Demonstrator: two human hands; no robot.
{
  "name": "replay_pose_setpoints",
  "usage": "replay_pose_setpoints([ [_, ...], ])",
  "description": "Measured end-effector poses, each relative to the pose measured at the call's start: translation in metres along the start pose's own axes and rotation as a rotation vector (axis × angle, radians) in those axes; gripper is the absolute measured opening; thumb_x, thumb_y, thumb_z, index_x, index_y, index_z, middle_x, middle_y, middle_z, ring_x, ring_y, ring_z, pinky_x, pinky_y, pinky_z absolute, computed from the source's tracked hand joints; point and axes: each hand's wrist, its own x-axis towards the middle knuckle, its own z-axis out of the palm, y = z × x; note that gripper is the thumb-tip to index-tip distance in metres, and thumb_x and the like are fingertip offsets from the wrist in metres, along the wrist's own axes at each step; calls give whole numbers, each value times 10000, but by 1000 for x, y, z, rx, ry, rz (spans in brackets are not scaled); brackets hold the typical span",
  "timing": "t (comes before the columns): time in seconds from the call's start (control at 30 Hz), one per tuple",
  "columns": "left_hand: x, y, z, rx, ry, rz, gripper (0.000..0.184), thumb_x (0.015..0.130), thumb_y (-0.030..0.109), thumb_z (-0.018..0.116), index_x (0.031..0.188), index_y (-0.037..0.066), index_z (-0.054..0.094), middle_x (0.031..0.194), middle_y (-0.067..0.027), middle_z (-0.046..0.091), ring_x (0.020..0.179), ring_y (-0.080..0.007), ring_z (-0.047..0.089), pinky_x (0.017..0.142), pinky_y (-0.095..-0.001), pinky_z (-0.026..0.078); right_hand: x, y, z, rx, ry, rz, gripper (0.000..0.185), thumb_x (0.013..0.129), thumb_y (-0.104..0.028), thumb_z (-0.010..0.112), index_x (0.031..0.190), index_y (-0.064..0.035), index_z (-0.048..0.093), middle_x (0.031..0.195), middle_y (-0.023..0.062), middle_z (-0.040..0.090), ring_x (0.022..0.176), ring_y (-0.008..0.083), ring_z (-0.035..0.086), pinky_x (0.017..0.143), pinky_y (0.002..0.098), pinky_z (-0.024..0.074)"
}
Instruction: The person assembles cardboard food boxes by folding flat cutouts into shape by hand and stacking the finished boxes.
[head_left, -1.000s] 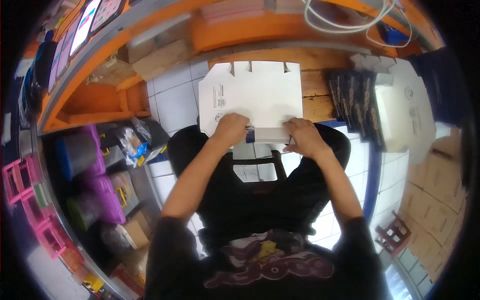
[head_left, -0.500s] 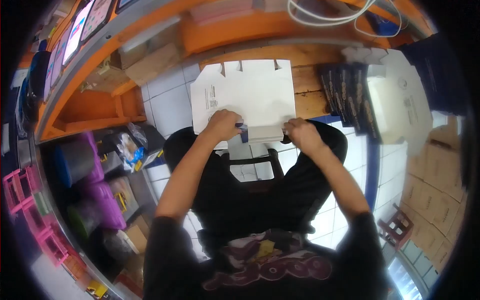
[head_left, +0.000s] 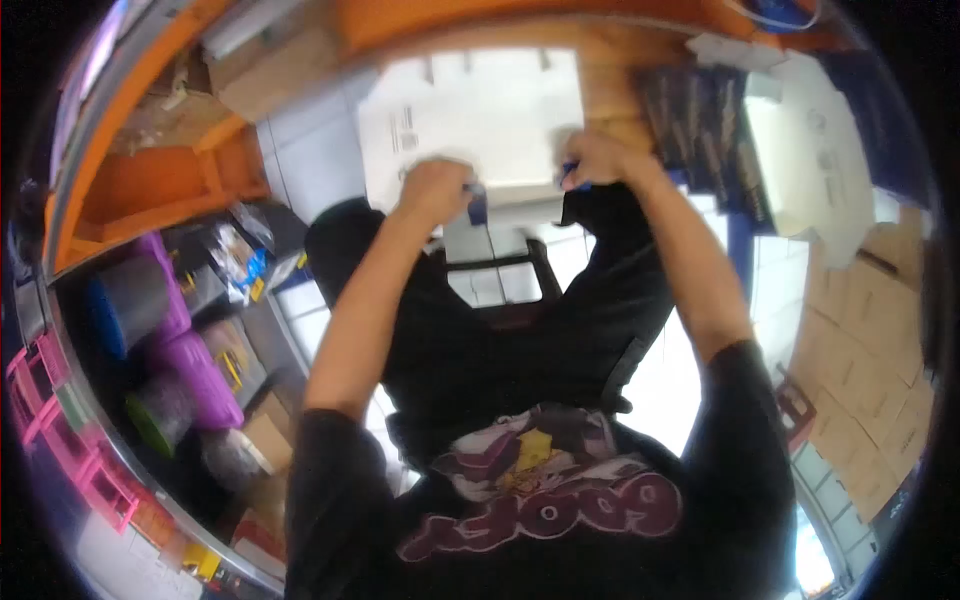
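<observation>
Overall, orange shelving (head_left: 430,18) and tiled floor (head_left: 312,150) flank a wooden surface (head_left: 612,100); white cardboard (head_left: 480,120) sits before the knees (head_left: 345,240). A second ago the right hand (head_left: 597,158) lay spread — now it is curled, gripping the cardboard's near-right corner, apparently steadying it. The left hand (head_left: 437,190) grips the near edge — beside a small blue piece (head_left: 478,208).

Black short-sleeved fabric T-shirt (head_left: 600,570), rounded maroon lettering (head_left: 545,516) with pale outlines across its front, purple, grey and yellow cartoon print (head_left: 532,452) bordering the lettering, plain black sleeves (head_left: 338,470) on either side of the lettering, black trousers (head_left: 500,365) beyond the print.
</observation>
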Motion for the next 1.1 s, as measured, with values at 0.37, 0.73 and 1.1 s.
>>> replay_pose_setpoints([
  [0.37,-121,125,25,-1513,833,-909,591,895,126,711,1407,-57,481,1372,-193,567,1200,-255,581,962,-374,496,-74,-185,52,182,435,161,355,838,-381,763,791,-37,690,753,209,674,740,418,673,675,497,521],
  [0.73,-173,73,-74,-827,544,-405,382,934,40,649,1311,-18,635,1031,-149,739,884,-155,691,795,-300,542,-108,-182,41,471,978,205,971,714,-236,922,1509,-9,414,1438,238,543,1349,381,513,1140,421,401],
  [1.1,-122,112,-199,46,285,220,601,707,-113,526,1251,87,684,1166,-192,707,1053,-405,676,934,-433,562,-146,-96,-34,1027,703,5,281,867,-58,797,1137,-3,742,995,13,739,870,95,649,799,256,530],
])
